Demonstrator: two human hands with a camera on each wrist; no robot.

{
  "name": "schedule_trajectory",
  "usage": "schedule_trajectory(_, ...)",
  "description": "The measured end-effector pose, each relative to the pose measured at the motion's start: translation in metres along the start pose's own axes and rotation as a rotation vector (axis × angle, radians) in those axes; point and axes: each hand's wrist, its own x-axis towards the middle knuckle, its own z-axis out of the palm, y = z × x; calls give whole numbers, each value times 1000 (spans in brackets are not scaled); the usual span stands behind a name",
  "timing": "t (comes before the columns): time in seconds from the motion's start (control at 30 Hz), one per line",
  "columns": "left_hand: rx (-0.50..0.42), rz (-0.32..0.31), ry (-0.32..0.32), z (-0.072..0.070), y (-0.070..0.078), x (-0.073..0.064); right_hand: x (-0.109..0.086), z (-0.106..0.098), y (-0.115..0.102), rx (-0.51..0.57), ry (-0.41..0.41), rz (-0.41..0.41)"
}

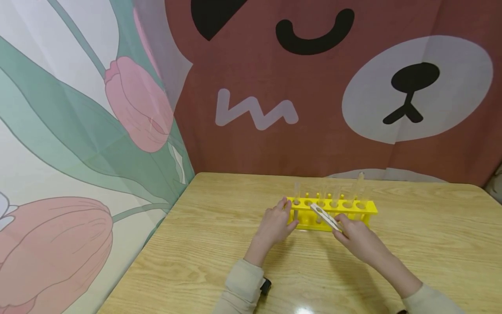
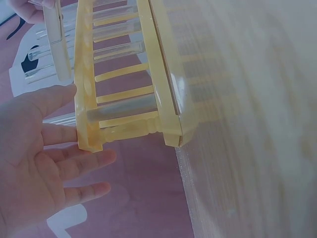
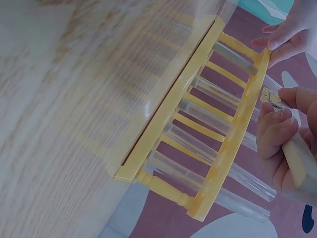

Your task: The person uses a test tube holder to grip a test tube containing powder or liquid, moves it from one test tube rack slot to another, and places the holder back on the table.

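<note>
**Right hand pinching the clamp over the rack, left hand on the rack's left end**

From my end: the yellow rack (image 1: 341, 209) sits upright on the wooden table (image 1: 188, 244), toward the back edge, long side roughly across my head view. I count five clear test tubes in it. The leftmost tube (image 2: 126, 106) shows grey in its lower part; the others look clear. Their upper ends stick up above the rack's top plate.

Right hand (image 1: 358, 237): firm hold on the pale clamp (image 1: 325, 216), thumb on one side, fingers curled round the other. I see its spring on the right wrist feed. The clamp slants, far end pointing up-left at the top plate, around the second and third holes from the left. I can't tell if it touches the plate.

Left hand (image 1: 273, 223): at the rack's left end, touching it. Thumb lies against the top plate, index runs partly behind it, remaining fingers fairly straight and spread. I can't tell whether it's pinching the plate or only resting there.

Both forearms are in beige sleeves (image 1: 244, 279); a black device (image 1: 266, 286) shows at the left one. Behind the table I have a bear-print backdrop (image 1: 251, 148), with a tulip print (image 1: 137, 104) to its left.
</note>
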Motion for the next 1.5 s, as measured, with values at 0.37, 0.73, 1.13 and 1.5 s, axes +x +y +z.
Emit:
schedule_trajectory(0.37,-37,-6,-8,-2,0,0,3,-1,-2,7,-19,6)
schedule_trajectory(0.73,-24,-2,2,0,0,-1,4,2,-1,3,-7,7)
schedule_trajectory(1.13,4,18,34,0,-1,-1,5,1,-3,9,-16,-1)
schedule_trajectory(1.5,-7,11,30,0,-1,0,7,3,-2,-28,-6,-55)
